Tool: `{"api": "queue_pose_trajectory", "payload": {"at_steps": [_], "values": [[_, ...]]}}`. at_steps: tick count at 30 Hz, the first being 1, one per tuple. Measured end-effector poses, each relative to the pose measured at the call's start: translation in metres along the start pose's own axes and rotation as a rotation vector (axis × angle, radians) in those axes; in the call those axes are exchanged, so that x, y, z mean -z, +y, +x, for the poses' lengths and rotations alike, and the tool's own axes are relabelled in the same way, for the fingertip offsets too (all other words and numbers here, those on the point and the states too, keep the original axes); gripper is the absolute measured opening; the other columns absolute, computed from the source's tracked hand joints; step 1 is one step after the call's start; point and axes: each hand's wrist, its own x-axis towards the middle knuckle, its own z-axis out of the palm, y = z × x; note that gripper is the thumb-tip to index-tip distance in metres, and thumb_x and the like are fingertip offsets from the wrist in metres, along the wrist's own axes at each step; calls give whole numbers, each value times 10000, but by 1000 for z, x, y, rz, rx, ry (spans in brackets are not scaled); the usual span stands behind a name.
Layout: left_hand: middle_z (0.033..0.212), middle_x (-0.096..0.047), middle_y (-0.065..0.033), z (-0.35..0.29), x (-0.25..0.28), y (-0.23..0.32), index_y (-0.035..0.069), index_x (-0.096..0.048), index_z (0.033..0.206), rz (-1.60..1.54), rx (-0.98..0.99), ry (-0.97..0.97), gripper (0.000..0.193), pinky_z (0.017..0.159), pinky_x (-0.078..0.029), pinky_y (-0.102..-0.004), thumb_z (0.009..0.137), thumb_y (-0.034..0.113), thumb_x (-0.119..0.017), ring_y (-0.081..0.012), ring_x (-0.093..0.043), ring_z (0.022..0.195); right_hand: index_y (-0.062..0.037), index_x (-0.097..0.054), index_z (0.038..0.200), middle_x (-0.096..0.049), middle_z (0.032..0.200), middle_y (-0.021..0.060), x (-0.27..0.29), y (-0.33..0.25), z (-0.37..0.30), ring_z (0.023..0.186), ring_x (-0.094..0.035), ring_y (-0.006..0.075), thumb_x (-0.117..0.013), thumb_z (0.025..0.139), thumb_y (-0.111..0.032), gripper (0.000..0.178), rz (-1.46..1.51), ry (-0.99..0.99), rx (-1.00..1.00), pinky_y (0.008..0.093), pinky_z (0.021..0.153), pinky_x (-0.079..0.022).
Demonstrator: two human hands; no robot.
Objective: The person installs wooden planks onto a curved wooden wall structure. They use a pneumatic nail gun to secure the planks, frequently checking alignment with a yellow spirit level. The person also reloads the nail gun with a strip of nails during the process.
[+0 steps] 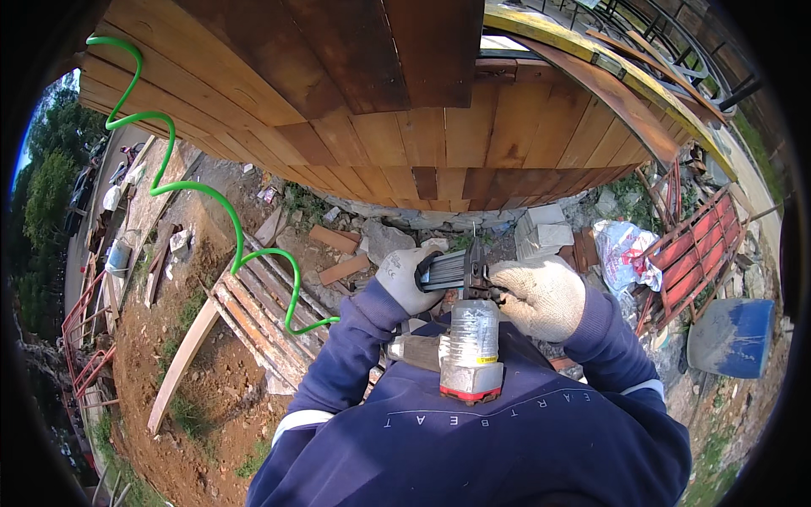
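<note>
My left hand (404,276), in a white knit glove, grips the silver magazine of a nail gun (463,325) held close to my chest. On the tool's dark front part rests my gloved right hand (541,296), fingers curled around it. The tool's grey body and red-edged cap point toward me. A green coiled air hose (173,169) runs from the tool up and away to the left. Ahead stands a wall of wooden planks (397,127), reddish and light brown.
Far below lie rubble, bricks (342,253) and broken concrete blocks (545,230). Rusty metal formwork panels (258,317) and a long plank (182,359) lie at lower left. A red metal frame (697,249), a white bag (621,249) and a blue barrel (733,336) lie at right.
</note>
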Motion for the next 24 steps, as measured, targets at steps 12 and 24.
{"api": "queue_pose_trajectory", "payload": {"at_steps": [12, 24], "values": [[911, -710, -189, -9, 24, -6, 50, -653, 1182, -26, 34, 73, 474, 753, -559, -411, 738, 165, -776, -377, -705, 862, 3, -688, 975, -665, 742, 114, -30, -7, 16, 587, -621, 211, -569, 962, -148, 193, 129, 168, -32, 345, 580, -496], [815, -681, -186, 13, 57, -43, 29, -646, 969, -23, -4, 95, 335, 719, -546, -419, 696, 162, -787, -394, -686, 813, -27, -661, 1056, -670, 839, 220, -26, -27, 64, 782, -662, 426, -615, 874, -163, 232, 173, 112, -239, 450, 659, -528]]}}
